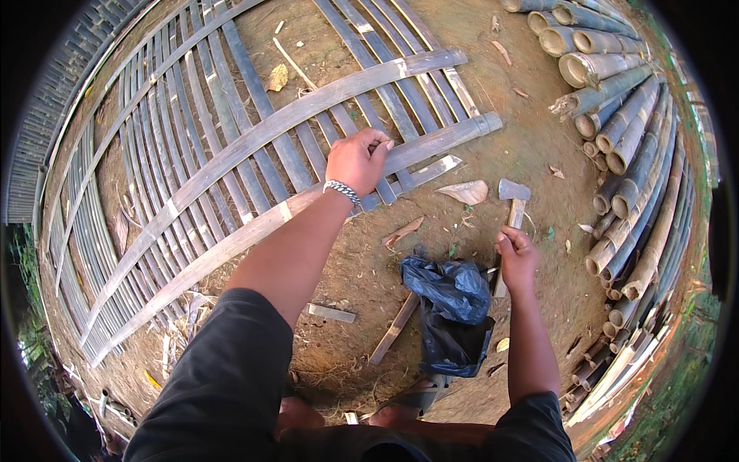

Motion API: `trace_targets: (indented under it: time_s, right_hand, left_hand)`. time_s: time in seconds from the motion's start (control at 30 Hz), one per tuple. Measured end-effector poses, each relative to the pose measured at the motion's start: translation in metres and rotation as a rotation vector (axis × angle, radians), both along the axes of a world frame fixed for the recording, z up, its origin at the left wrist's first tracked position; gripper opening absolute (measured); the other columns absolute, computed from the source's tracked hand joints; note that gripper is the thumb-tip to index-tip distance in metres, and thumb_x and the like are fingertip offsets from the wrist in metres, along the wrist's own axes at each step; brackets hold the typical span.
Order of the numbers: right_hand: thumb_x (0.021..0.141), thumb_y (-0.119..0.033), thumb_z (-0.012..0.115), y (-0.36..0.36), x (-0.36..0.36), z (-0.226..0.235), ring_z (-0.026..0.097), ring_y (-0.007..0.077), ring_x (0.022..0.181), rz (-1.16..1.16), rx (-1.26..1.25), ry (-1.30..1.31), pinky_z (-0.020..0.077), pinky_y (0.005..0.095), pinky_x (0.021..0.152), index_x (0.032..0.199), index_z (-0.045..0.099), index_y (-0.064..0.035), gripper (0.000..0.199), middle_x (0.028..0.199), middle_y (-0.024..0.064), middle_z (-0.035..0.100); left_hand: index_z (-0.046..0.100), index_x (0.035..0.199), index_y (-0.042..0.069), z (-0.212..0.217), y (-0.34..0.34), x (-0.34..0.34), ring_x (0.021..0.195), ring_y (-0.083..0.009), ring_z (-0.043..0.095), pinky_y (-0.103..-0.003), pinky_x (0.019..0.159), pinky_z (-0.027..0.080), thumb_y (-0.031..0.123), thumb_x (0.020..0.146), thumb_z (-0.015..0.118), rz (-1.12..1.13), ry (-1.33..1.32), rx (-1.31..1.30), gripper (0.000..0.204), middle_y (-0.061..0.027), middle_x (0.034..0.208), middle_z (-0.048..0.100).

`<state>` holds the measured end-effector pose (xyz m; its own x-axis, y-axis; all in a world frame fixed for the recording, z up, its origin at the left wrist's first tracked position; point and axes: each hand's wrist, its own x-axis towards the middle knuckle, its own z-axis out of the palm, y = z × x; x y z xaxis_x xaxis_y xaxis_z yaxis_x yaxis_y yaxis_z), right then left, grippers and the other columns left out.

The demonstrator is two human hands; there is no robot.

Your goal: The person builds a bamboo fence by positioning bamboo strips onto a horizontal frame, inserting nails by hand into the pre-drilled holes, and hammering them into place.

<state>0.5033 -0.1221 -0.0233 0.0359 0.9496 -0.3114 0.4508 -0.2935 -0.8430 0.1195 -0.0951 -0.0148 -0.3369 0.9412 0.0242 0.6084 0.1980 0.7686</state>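
Head: right hand (pixel 517 252), three o'clock, is gripping stiff hatchet (pixel 516 212), probably head-heavy, best held low; left hand (pixel 356 163), twelve o'clock, is showing closed over bamboo rail (pixel 440 142), contents unclear.

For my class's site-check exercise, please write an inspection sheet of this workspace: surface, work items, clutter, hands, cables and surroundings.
Surface: bare brown ground.
Job's things: bamboo lattice on the ground; hammer-like tool with wooden handle and metal head.
Clutter: black plastic bag, wood offcut, large dry leaf.
Hands: left hand curled closed at the lattice's nearest long crosspiece, contents unclear; right hand gripping the tool's handle.
Cables: nothing seen.
Surroundings: stacked bamboo poles at right; slatted structure at upper left.
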Motion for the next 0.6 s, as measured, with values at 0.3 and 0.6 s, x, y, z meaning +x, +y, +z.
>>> trace_targets:
  time_s: [0.3, 0.6]
  right_hand:
    - [0.097, -0.014, 0.072, -0.033, -0.003, -0.011, 0.066, 0.0094, 0.082, -0.043, -0.006, 0.039, 0.0528, 0.0259, 0.076, 0.114, 0.071, 0.0011, 0.022, 0.092, 0.0030, 0.072]
    - [0.090, -0.014, 0.077, -0.046, 0.013, -0.020, 0.068, 0.0293, 0.102, -0.072, 0.231, -0.379, 0.0532, 0.0398, 0.090, 0.117, 0.070, -0.0036, 0.030, 0.108, 0.0180, 0.070]
  left_hand:
    - [0.075, 0.094, 0.009, -0.001, -0.001, 0.008, 0.082, -0.0267, 0.071, -0.040, 0.083, 0.053, 0.024, 0.091, 0.072, -0.084, 0.131, 0.075, 0.015, -0.0093, 0.085, 0.074]
    - [0.073, 0.093, 0.010, -0.002, -0.002, 0.010, 0.086, -0.0272, 0.069, -0.041, 0.092, 0.047, 0.024, 0.091, 0.071, -0.135, 0.221, 0.100, 0.014, -0.0074, 0.087, 0.073]
